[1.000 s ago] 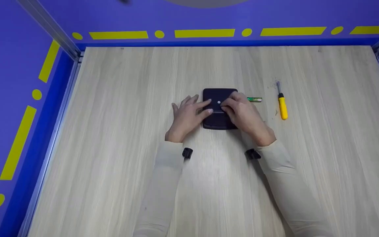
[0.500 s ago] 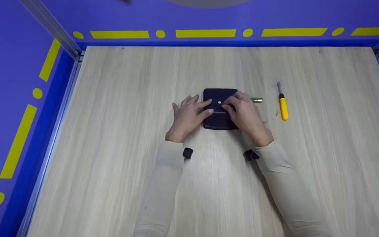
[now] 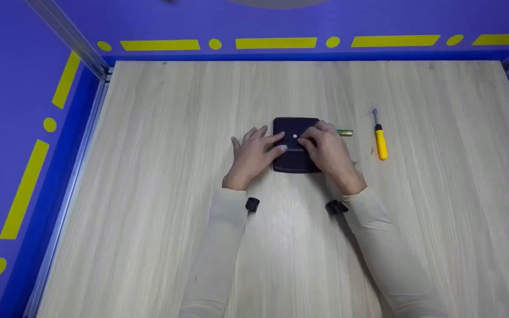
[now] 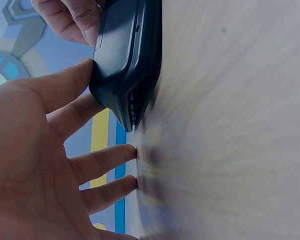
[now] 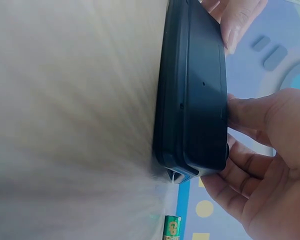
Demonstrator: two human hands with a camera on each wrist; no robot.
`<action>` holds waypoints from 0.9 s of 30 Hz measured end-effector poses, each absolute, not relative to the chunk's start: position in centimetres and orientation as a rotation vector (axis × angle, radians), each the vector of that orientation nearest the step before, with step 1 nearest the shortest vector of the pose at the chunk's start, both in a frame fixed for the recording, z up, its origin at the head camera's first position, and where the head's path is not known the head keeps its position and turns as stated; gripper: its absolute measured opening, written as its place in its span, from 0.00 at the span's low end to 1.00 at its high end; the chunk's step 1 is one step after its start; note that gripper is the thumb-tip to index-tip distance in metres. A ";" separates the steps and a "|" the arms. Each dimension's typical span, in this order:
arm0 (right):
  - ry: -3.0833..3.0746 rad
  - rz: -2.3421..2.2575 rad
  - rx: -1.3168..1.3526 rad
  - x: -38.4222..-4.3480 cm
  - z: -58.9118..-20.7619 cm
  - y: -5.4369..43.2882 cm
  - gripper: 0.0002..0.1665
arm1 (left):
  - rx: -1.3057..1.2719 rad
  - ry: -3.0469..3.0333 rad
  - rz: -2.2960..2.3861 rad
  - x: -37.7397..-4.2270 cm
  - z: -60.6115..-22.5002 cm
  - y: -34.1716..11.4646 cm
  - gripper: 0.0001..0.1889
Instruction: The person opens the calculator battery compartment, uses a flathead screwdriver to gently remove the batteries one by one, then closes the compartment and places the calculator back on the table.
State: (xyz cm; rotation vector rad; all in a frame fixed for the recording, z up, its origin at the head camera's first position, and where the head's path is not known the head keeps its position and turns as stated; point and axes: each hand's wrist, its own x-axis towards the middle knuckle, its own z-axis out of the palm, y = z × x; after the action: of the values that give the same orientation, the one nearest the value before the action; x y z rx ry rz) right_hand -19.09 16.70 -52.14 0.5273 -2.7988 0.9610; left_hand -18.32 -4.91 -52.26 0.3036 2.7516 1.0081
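A black device (image 3: 295, 162) lies flat on the table, with a small white dot (image 3: 294, 136) on its upper face. Key-like shapes (image 4: 132, 106) show along its underside in the left wrist view, as on a calculator turned face down. My left hand (image 3: 251, 155) is spread at its left side, thumb and forefinger touching the top and the other fingertips on the table. Over its right part, my right hand (image 3: 330, 150) has bent fingers, with thumb and forefinger tips together near the dot. Whether they pinch something small is hidden.
A green battery (image 3: 345, 132) lies just right of the device, partly behind my right hand. Further right is a screwdriver (image 3: 381, 143) with a yellow handle. The wood-patterned table (image 3: 170, 145) meets a blue wall (image 3: 276, 26) at the back.
My right wrist has shifted slightly left, its fingertips staying near the white dot. Slightly less of the battery shows. My left hand keeps its place on the device.
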 end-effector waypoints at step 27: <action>-2.927 1.130 0.131 -19.2 -50.4 19.5 0.13 | 0.192 2.696 1.411 -18.4 -51.8 -4.8 0.25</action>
State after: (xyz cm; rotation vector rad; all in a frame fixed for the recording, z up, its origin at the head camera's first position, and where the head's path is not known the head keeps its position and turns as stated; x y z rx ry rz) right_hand -19.20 19.52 -50.40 0.1306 -2.9269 1.1300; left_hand -18.37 -4.75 -51.84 0.1917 2.6961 1.4107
